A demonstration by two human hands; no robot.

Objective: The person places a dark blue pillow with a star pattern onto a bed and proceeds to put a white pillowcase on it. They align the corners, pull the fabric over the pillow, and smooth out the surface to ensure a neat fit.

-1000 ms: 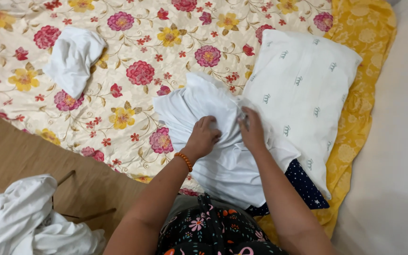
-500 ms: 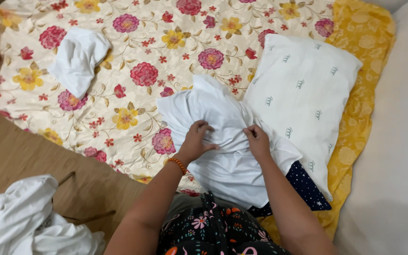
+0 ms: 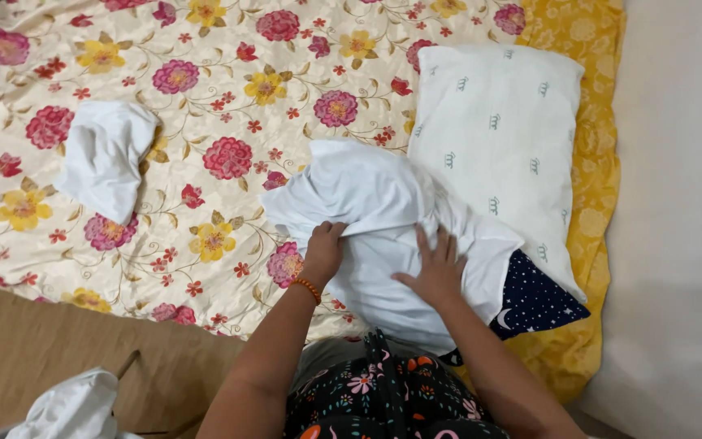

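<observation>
A floral bedsheet (image 3: 205, 97) covers the bed, a white pillow (image 3: 501, 138) at its yellow edge. Beside the pillow lies a white garment (image 3: 383, 211): the left hand (image 3: 324, 254) grips its fold, the right hand (image 3: 434, 268) presses flat, fingers spread.

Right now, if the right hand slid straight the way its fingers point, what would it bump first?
The right hand lies flat on the white garment, fingers pointing up the bed. It would probably first push into that garment's raised fold; the white pillow lies off to the side.
</observation>
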